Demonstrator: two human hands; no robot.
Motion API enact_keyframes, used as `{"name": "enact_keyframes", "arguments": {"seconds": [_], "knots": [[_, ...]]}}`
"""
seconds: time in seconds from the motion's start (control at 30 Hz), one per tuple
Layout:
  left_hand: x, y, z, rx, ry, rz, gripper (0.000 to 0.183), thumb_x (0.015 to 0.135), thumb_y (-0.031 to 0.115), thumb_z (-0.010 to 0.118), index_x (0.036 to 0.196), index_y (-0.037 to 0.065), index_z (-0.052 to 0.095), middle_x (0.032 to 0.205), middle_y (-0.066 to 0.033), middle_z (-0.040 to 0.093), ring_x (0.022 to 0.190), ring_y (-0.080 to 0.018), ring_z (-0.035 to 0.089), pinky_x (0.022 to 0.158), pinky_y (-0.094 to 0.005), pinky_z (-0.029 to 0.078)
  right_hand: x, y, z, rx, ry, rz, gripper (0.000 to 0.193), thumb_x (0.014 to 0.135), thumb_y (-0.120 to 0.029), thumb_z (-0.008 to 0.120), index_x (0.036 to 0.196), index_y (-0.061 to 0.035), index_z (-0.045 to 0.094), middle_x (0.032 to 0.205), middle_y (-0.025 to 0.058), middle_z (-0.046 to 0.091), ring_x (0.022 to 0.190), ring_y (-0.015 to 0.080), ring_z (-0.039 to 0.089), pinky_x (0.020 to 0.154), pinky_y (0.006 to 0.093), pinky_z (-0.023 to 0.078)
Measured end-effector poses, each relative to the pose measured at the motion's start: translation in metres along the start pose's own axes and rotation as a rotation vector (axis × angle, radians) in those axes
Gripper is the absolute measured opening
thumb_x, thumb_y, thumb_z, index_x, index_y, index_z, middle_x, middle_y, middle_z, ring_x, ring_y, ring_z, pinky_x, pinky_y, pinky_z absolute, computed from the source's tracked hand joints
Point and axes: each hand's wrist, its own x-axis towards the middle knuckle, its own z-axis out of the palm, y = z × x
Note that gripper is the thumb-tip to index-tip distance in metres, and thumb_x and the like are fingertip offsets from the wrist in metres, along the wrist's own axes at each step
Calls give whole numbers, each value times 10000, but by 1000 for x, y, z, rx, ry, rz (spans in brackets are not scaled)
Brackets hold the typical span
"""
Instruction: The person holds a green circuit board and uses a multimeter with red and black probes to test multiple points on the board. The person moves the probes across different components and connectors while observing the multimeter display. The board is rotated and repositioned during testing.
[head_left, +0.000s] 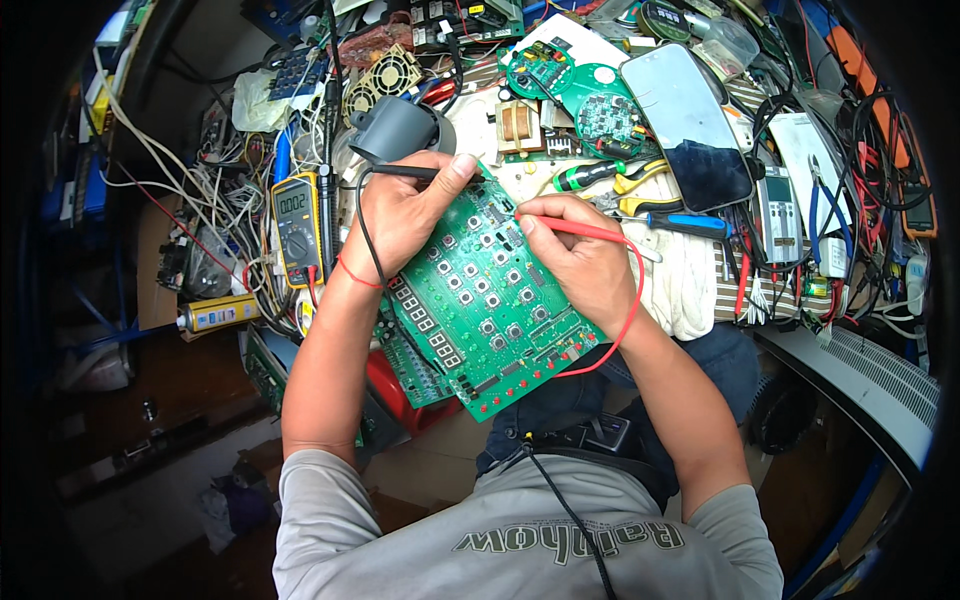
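Observation:
A green circuit board (480,280) with push buttons, digit displays and red LEDs along one edge is held tilted over my lap. My left hand (405,220) is closed on a black test probe (405,172) and steadies the board's upper left side. In my right hand (585,255), closed in a pencil-like grip, is a red test probe (575,228). The red tip meets the board near its upper right edge, among small parts; exact contact is too small to tell. The black tip is near the board's top, partly hidden by my left thumb. A yellow multimeter (297,228) stands lit at the left.
Beyond the board lie a grey cylindrical part (392,130), a green-black screwdriver (590,175), yellow-handled pliers (640,180), a blue screwdriver (690,224) and a phone-like slab (690,125). Tangled cables (180,150) crowd the left. A white cloth (680,285) lies at the right.

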Motion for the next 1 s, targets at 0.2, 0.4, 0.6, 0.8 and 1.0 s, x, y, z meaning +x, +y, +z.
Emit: {"name": "enact_keyframes", "arguments": {"seconds": [0.2, 0.4, 0.6, 0.8, 1.0], "knots": [[1, 7, -14, 66, -169, -1, 430, 1099, 400, 588, 1097, 12, 773, 1007, -53, 741, 948, -122, 632, 877, -293, 513, -1, 1, 0, -16, 1, -15, 162, 997, -130, 727, 1098, -4, 736, 971, 45, 713, 836, 104, 655, 755, 271, 537], [3, 3, -14, -20, -156, 104, 325, 1075, 301, 653, 1188, -3, 684, 1025, -51, 736, 951, -113, 662, 876, -264, 525, 1, 2, 0, -47, 4, -35, 158, 972, -95, 736, 1098, 1, 732, 998, 97, 734, 822, 149, 720, 742, 297, 582], [1, -6, -17, -190, -135, 15, 264, 1051, 226, 697, 1173, 14, 598, 1053, -71, 731, 1008, -108, 665, 897, -248, 524, 0, 1, 0, -38, 17, -29, 153, 971, -90, 735, 1092, 2, 734, 996, 95, 735, 823, 141, 719, 734, 292, 581], [3, -13, -18, -220, -100, 55, 253, 1058, 248, 687, 1121, 13, 616, 1025, -62, 733, 965, -113, 672, 878, -258, 532, 0, 0, 0, -29, 13, -14, 159, 981, -107, 732, 1099, 0, 736, 988, 75, 729, 838, 126, 696, 748, 283, 564], [6, -9, -15, -218, -28, 66, 276, 1049, 272, 699, 1057, -2, 671, 957, -67, 747, 922, -119, 682, 851, -276, 543, 1, 1, 0, -60, 16, -59, 156, 972, -85, 732, 1101, 2, 731, 988, 91, 732, 827, 138, 718, 734, 293, 582]]}}
